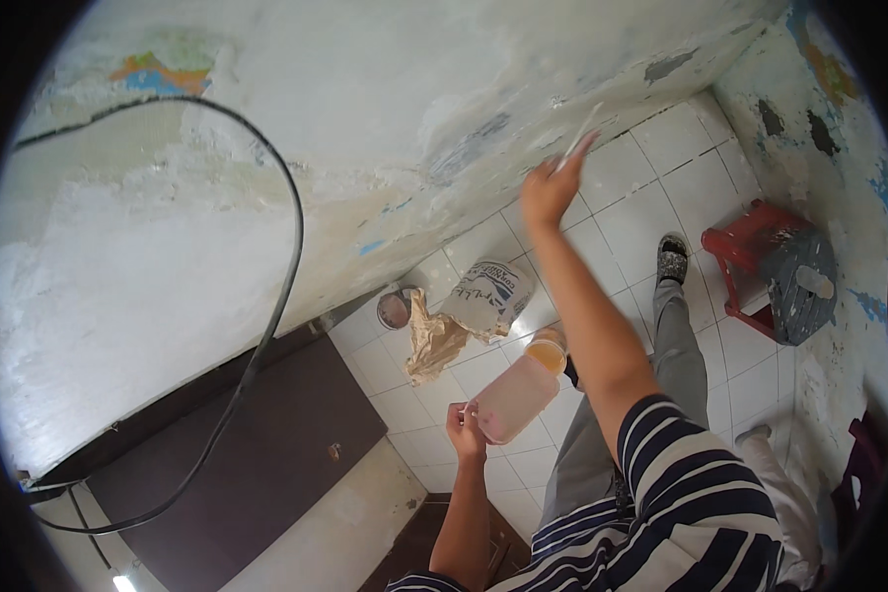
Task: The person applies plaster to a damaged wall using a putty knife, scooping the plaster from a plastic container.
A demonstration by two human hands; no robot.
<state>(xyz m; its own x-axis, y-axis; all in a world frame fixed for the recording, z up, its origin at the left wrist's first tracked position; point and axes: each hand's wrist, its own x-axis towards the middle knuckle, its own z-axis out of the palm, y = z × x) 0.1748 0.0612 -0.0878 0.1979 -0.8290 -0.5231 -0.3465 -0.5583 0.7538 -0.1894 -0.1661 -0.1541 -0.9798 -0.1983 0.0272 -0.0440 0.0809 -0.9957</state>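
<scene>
My right hand (553, 187) is raised beside the patchy, paint-flaked wall (365, 79), closed on a thin, light-coloured tool (587, 123); motion blurs its shape. Lower down, my left hand (467, 426) grips a translucent pinkish plastic tray (513, 398) by its near end, holding it out over the floor. Just beyond the tray, an open tub of yellowish material (547, 350) stands by my shoe. Against the wall's foot lie a white printed sack (483, 296), crumpled brown paper (429, 335) and a small round container (393, 309).
A red plastic stool (735, 247) with a grey smeared item (804, 286) is at the right on white tiles (627, 158). A black cable (291, 227) loops down the left wall above a dark board (227, 444). A pale trousered leg (779, 493), apparently another person's, is at lower right.
</scene>
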